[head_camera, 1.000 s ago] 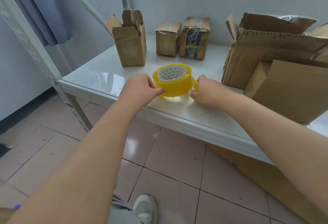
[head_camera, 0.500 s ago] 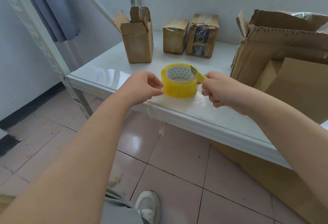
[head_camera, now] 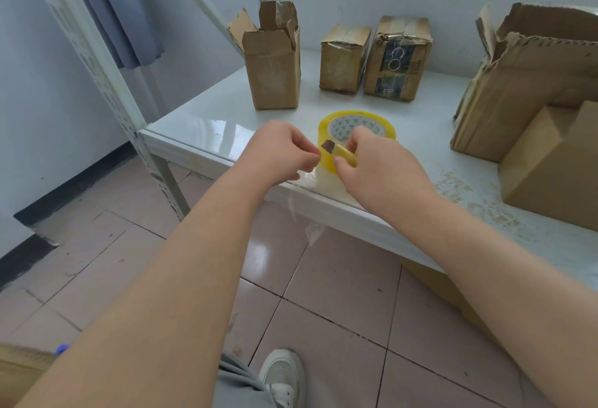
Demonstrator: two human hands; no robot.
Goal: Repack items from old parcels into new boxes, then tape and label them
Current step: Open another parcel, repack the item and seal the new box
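Observation:
A roll of yellow packing tape (head_camera: 359, 115) lies flat near the front edge of the white shelf (head_camera: 210, 123). My left hand (head_camera: 278, 152) has its fingers curled, and thumb and forefinger pinch at the roll's left side. My right hand (head_camera: 382, 168) grips a small yellow utility knife (head_camera: 343, 152). The knife's dark blade tip points left, against the roll's front wall and right beside my left fingertips. A plain new cardboard box (head_camera: 556, 162) stands at the right.
At the back stand a small opened carton (head_camera: 273, 71) and two taped old parcels (head_camera: 344, 58) (head_camera: 396, 58). A large torn box (head_camera: 524, 84) fills the right rear. The shelf's metal post (head_camera: 97, 68) rises at left. Tiled floor and my shoe (head_camera: 284, 375) are below.
My right hand brought the knife from the roll's right side over to its front left, blade now by my left fingers. The roll went down onto the shelf. My left hand shifted to pinching.

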